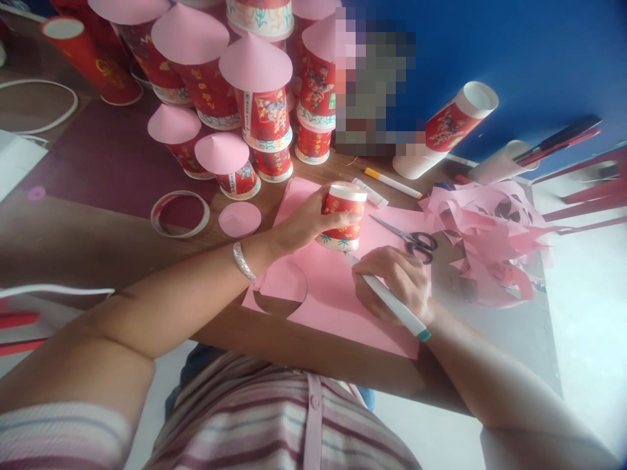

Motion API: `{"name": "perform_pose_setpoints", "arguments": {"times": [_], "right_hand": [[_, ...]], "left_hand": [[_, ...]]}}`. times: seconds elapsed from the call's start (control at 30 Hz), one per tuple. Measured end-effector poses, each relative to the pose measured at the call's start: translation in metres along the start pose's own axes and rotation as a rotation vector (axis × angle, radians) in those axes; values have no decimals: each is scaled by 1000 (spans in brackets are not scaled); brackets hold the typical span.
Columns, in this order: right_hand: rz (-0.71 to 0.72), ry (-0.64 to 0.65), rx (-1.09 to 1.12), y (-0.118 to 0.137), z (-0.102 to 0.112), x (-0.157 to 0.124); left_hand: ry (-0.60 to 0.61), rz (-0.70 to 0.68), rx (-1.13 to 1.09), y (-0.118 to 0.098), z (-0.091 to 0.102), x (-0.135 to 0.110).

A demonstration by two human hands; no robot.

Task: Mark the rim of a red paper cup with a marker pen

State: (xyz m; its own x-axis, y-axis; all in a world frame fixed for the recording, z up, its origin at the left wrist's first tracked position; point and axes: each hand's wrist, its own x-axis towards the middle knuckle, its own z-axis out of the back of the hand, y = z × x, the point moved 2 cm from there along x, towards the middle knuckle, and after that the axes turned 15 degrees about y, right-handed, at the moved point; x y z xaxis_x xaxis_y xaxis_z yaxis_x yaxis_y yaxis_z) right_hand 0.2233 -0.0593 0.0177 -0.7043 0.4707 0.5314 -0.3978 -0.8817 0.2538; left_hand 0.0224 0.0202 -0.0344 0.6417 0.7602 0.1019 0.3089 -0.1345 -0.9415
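Observation:
My left hand (313, 219) is wrapped round a red paper cup (339, 225) with a white rim and green drawings near its base. The cup stands on a sheet of pink paper (328, 287). In my right hand (396, 281) is a white marker (399, 310) with a green end, its tip side pointing toward the paper below the cup; the tip itself is hidden. A round piece has been cut from the sheet's near left corner, where a pink disc shape (284, 284) shows. Scissors (411, 240) lie partly open on the sheet, right of the cup.
Red cups with pink cone tops (257, 62) stand stacked at the back. Pink paper scraps (494, 235) heap at the right. A yellow-capped marker (392, 183), a cup ring (180, 214) and a small pink disc (240, 219) lie around. A tilted cup (453, 124) stands against the blue wall.

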Motion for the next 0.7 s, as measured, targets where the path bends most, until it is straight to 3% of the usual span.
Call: {"name": "perform_pose_setpoints", "arguments": {"times": [0.17,0.7], "right_hand": [[54,-22,-6,0,-3,0],[40,30,11,0,-4,0]], "left_hand": [[-29,5,-22,0,0,-1],[-78,-14,-60,5,3,-1]]}}
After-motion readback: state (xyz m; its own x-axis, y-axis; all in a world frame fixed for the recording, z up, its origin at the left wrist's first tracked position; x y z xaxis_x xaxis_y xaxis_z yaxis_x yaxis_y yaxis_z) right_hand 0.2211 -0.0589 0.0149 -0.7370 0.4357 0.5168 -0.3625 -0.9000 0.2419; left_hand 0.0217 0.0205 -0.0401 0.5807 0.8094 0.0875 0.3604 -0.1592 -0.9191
